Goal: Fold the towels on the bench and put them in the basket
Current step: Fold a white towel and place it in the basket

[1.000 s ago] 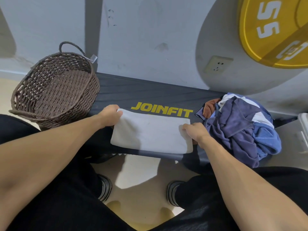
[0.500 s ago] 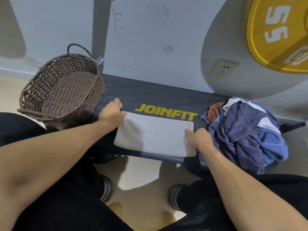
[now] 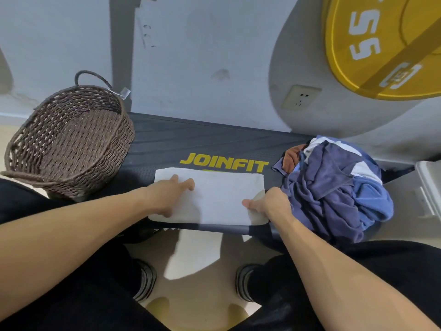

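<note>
Left hand (image 3: pixel 170 194) lies flat on the left part of the white towel (image 3: pixel 214 197), fingers spread and straight – pressing, not gripping. Right hand (image 3: pixel 269 204) sits at the towel's right end, fingers curled; it looks to be pinching that edge, though the fingertips are tucked under and hard to read.

The towel lies as a tidy rectangle on the black worktop (image 3: pixel 202 142), near its front edge, just below the yellow lettering and touching the bottom of it. Judged by shape, it is part-folded, likely with a fold or two to go.

Right of it, nearly touching the right hand – a loose heap (image 3: pixel 334 187) of blue, purple, white and orange cloth, unfolded. How many pieces it holds cannot be told.

The basket (image 3: pixel 69 139) stands at the worktop's left end, nothing visible inside. So nothing is delivered yet; most of the task remains.

The worktop's right end is hidden behind the heap. The towel's layers cannot be counted from above.
</note>
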The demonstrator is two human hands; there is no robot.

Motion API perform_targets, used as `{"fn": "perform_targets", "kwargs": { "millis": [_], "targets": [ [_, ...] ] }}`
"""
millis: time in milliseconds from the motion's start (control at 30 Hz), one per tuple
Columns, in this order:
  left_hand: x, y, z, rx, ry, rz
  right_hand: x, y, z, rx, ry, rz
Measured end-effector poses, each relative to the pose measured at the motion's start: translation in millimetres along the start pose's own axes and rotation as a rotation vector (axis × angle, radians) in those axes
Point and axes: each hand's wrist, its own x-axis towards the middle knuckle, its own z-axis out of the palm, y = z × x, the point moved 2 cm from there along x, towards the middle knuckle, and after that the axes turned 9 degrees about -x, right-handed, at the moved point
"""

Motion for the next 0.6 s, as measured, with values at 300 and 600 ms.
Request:
{"fn": "perform_targets", "kwargs": {
  "millis": [300,600],
  "targets": [
    [5,36,-5,-0.091,0.273,0.244,-5,-8,-11,0.045,-0.079,0.015],
    [18,28,24,0.155,0.184,0.262,-4,0,-10,0.288,-0.152,-0.040]
  ]
}}
